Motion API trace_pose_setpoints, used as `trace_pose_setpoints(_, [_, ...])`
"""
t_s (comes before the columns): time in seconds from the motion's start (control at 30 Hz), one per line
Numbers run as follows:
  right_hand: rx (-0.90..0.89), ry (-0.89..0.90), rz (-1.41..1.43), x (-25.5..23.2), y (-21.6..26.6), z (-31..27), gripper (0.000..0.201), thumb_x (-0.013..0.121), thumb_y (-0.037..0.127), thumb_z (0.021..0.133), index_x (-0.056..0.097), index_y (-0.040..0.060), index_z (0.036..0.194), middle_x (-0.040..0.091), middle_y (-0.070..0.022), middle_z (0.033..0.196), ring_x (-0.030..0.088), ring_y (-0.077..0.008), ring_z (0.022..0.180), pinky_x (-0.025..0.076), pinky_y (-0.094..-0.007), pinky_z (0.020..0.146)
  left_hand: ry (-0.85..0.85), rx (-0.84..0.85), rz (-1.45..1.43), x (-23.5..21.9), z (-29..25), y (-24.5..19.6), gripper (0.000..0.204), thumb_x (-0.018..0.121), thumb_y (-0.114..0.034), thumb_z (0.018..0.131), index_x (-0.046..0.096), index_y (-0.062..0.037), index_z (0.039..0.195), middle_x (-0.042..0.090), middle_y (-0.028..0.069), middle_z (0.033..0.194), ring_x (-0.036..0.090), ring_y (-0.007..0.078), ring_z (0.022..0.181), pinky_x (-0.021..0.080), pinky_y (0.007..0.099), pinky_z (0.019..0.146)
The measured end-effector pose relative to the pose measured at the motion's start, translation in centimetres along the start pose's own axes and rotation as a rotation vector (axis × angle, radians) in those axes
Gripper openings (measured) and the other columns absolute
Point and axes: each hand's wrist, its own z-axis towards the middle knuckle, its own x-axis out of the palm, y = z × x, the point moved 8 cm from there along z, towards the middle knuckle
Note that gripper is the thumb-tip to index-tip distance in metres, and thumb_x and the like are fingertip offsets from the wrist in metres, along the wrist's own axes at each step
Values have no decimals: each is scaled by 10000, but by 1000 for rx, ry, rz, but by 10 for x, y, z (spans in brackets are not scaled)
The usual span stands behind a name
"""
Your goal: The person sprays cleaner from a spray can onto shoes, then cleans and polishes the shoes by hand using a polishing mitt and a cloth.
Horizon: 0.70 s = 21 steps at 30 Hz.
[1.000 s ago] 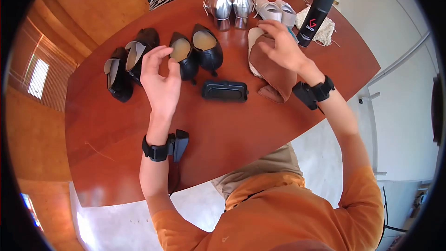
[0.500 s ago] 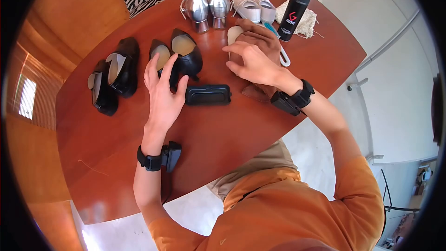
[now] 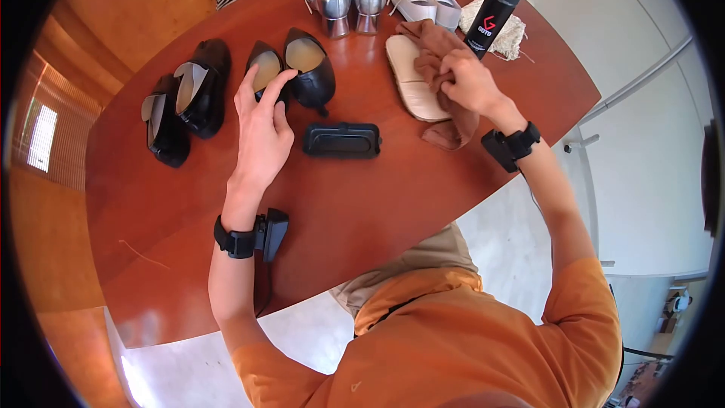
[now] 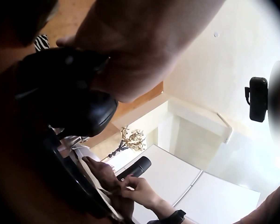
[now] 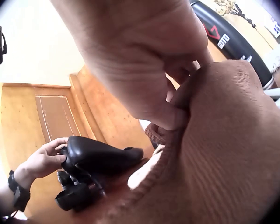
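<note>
My right hand point(image 3: 472, 83) pinches a brown cloth point(image 3: 432, 49) with a stitched edge, bunched up under the fingers. Below the cloth lies a cream, sole-shaped piece point(image 3: 411, 75), partly covered by it. In the right wrist view, thumb and fingers grip a fold of the cloth point(image 5: 233, 135). My left hand point(image 3: 260, 132) is beside a pair of black pointed heels point(image 3: 311, 79), fingers extended and thumb apart, overlapping the nearer shoe. A black oblong case point(image 3: 342, 140) lies on the table to the right of that hand.
Black loafers point(image 3: 200, 91) stand at the left. Silver heels point(image 3: 332, 0) and pale flat shoes point(image 3: 415, 6) are along the back edge. A black spray can point(image 3: 495, 11) stands behind the cloth, before a cream knitted cloth point(image 3: 513, 38). The wooden table point(image 3: 362, 211) has a curved edge.
My right hand has taken hold of the brown cloth and drawn it up and right, baring more of the cream piece. The left hand stays by the black heels, its fingers closer together.
</note>
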Motion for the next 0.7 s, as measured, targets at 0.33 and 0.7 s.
trace_pose_setpoints(0.33, [-323, -457, -223, -31, 51, -20, 214, 527, 12, 689, 560, -9, 900, 532, -143, 1018, 494, -317, 1006, 463, -399, 799, -17, -18, 49, 1, 1, 4, 474, 472, 75, 807, 507, -193, 1195, 279, 154, 1373, 319, 328, 1249, 418, 358, 910])
trace_pose_setpoints(0.7, [95, -85, -362, 27, 38, -10, 485, 627, 276, 784, 519, -132, 1022, 425, -253, 1205, 411, -397, 1131, 431, -399, 896, -110, 65, 91, -2, 3, -14, 416, 656, -77, 732, 529, -102, 1128, 297, 164, 1345, 280, 338, 1241, 449, 398, 851])
